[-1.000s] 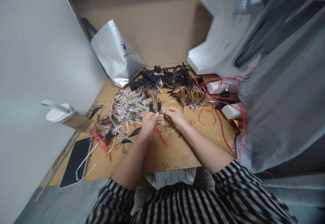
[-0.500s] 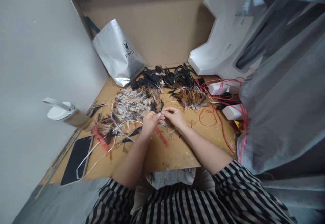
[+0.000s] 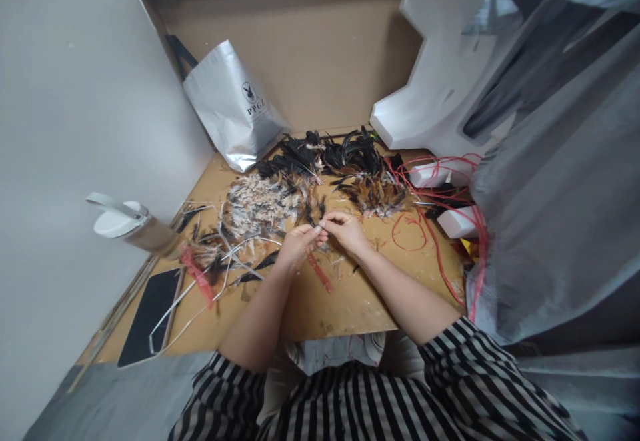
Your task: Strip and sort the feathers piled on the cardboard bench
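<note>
My left hand [image 3: 301, 243] and my right hand [image 3: 346, 233] meet over the middle of the table, thumbs and fingertips pinched together. Between them is a small tuft of dark brown feathers [image 3: 314, 210], its tips pointing away from me and its lower ends hidden by my fingers. Just left of my hands lies a heap of pale, fluffy feathers [image 3: 260, 202]. Behind it are black feathers [image 3: 353, 153], and brown feathers [image 3: 377, 194] lie to the right. A strip of red plastic [image 3: 319, 271] rests below my fingers.
A silver bag [image 3: 231, 104] leans at the back left. A lidded cup [image 3: 145, 231] and a phone [image 3: 150, 314] stand and lie on the left, near white strips [image 3: 187, 287]. Red strings [image 3: 436, 254] trail over white blocks [image 3: 457, 221] at the right, beside grey cloth [image 3: 555, 214].
My joined fingertips have shifted slightly toward me. The feather tuft beyond them now shows more spread out. The things around on the table look unmoved.
</note>
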Motion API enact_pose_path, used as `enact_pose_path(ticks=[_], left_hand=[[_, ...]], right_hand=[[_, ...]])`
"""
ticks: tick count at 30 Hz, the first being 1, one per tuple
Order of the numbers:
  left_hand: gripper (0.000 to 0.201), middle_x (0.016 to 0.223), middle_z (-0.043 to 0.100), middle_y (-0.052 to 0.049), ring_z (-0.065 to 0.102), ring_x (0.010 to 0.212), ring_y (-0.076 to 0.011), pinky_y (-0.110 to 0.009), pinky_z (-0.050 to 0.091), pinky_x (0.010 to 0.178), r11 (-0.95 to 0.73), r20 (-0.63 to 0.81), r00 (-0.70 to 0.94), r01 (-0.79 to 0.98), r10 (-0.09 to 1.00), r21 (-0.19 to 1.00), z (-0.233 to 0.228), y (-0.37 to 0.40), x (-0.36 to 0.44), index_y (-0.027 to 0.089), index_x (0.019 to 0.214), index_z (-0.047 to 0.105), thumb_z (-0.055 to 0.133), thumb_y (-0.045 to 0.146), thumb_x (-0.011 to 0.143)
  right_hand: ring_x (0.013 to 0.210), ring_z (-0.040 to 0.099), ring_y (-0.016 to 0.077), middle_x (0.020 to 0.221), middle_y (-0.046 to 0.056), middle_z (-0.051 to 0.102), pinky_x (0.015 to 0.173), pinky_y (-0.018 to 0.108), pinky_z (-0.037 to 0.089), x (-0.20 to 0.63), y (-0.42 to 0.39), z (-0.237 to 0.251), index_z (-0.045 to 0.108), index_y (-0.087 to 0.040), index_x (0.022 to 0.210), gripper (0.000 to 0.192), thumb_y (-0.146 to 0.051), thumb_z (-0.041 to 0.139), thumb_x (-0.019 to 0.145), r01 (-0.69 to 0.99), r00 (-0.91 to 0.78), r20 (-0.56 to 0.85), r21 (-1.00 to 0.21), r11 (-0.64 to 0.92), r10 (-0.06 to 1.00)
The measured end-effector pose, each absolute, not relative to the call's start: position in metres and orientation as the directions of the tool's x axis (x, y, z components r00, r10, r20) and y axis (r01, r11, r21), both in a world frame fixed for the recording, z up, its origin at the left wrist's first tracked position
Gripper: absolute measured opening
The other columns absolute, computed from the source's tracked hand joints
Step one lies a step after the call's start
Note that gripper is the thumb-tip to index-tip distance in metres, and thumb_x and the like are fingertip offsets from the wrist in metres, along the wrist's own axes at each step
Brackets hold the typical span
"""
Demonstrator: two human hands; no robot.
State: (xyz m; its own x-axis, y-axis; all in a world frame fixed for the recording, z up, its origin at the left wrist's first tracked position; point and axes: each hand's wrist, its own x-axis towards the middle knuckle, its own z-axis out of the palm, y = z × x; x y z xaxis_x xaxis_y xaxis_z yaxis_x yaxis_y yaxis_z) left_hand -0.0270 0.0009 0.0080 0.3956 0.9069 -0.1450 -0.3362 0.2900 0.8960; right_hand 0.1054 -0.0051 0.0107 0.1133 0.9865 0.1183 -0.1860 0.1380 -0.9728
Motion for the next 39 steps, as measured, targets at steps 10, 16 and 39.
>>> enact_pose_path(ticks=[10,16,39], left_hand=[[0.024,0.070,0.068,-0.008,0.060,0.059,-0.0129,-0.024,0.045,0.058,0.089,-0.055,0.360,-0.079,0.931,0.993,0.010,0.003,-0.029,0.011,0.069,0.066,0.067,0.035,0.064],[0.020,0.065,0.067,-0.005,0.058,0.055,-0.0112,-0.024,0.046,0.058,0.004,0.005,0.311,-0.029,0.950,1.000,0.008,0.003,-0.027,0.013,0.067,0.067,0.066,0.032,0.064],[0.017,0.078,0.068,-0.007,0.062,0.071,-0.0125,-0.025,0.046,0.072,0.349,-0.177,0.379,-0.454,0.908,0.820,0.004,0.006,-0.032,0.011,0.076,0.062,0.068,0.023,0.066]], right_hand=[[0.051,0.044,0.0078,0.053,-0.004,0.053,0.054,0.022,0.033,0.114,-0.007,0.020,0.059,-0.015,0.056,0.023,-0.035,0.069,0.059,-0.069,0.009,0.105,-0.992,0.106,0.994],[0.053,0.041,0.0077,0.052,-0.004,0.045,0.053,0.021,0.031,0.116,-0.006,0.017,0.055,-0.015,0.049,0.027,-0.036,0.066,0.064,0.102,0.048,0.245,-0.966,0.239,0.968],[0.075,0.053,0.0163,0.081,0.007,0.060,0.070,0.026,0.038,0.111,-0.016,0.018,0.061,-0.019,0.093,0.020,-0.031,0.050,0.081,0.753,-0.220,0.533,-0.439,0.490,0.817]])
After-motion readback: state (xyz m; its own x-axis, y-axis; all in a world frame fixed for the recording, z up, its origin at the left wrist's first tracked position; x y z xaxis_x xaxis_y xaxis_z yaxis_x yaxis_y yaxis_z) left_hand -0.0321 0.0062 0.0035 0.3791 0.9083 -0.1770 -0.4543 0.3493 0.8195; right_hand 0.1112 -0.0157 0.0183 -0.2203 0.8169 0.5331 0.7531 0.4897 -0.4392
